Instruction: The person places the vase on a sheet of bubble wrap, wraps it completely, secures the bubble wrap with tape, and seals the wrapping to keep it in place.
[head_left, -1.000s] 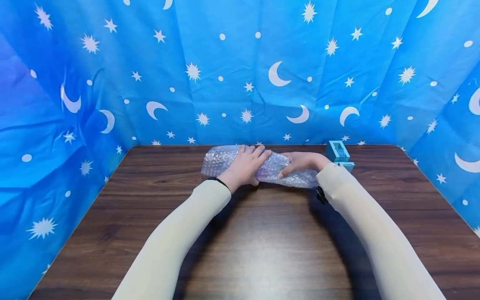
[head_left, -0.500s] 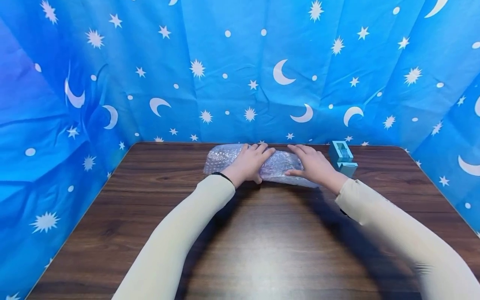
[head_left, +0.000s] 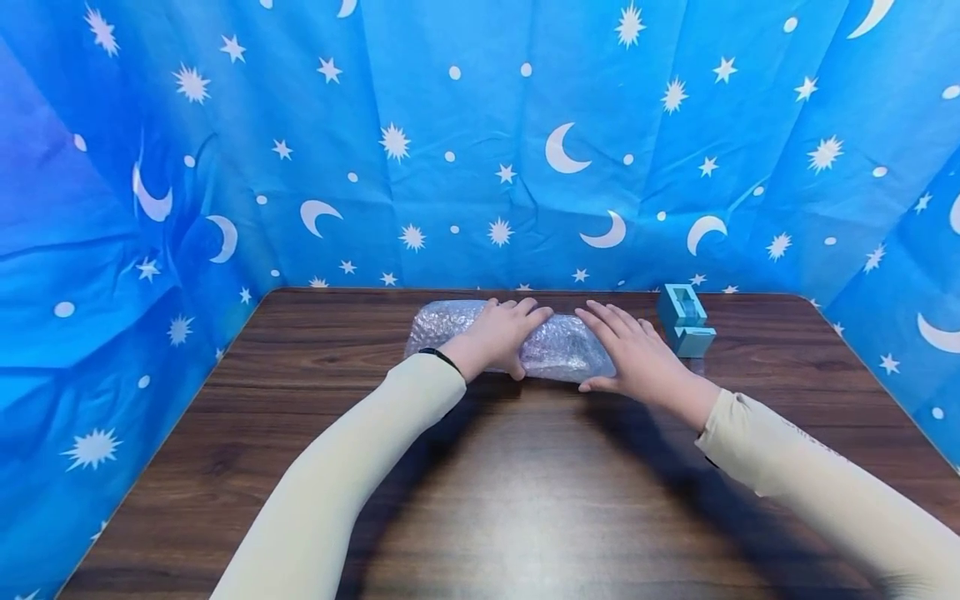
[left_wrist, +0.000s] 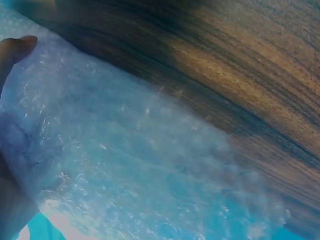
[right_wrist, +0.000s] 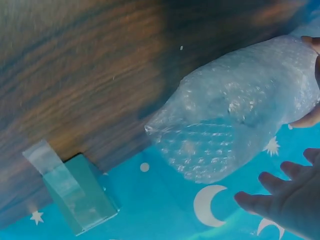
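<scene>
A roll-like bundle of clear bubble wrap (head_left: 562, 346) lies crosswise near the table's back edge, something faintly purplish showing through it. My left hand (head_left: 498, 337) holds its middle, fingers over the top and thumb on the near side; the thumb (left_wrist: 22, 47) also shows in the left wrist view. At the bundle's right end is my right hand (head_left: 637, 358), fingers spread and thumb apart. In the right wrist view its fingers are clear of the wrap, whose end narrows to a loose corner.
A teal tape dispenser (head_left: 684, 321) stands at the back right, just beyond the right hand. A clear tape strip (right_wrist: 45, 159) sticks out from it. A blue star-and-moon cloth (head_left: 480, 142) hangs right behind the brown wood-grain table (head_left: 465, 500).
The right hand has let go of the bundle's right end, drawn back to the right and spread its fingers. The left hand stays on the middle. The tape dispenser now shows fully.
</scene>
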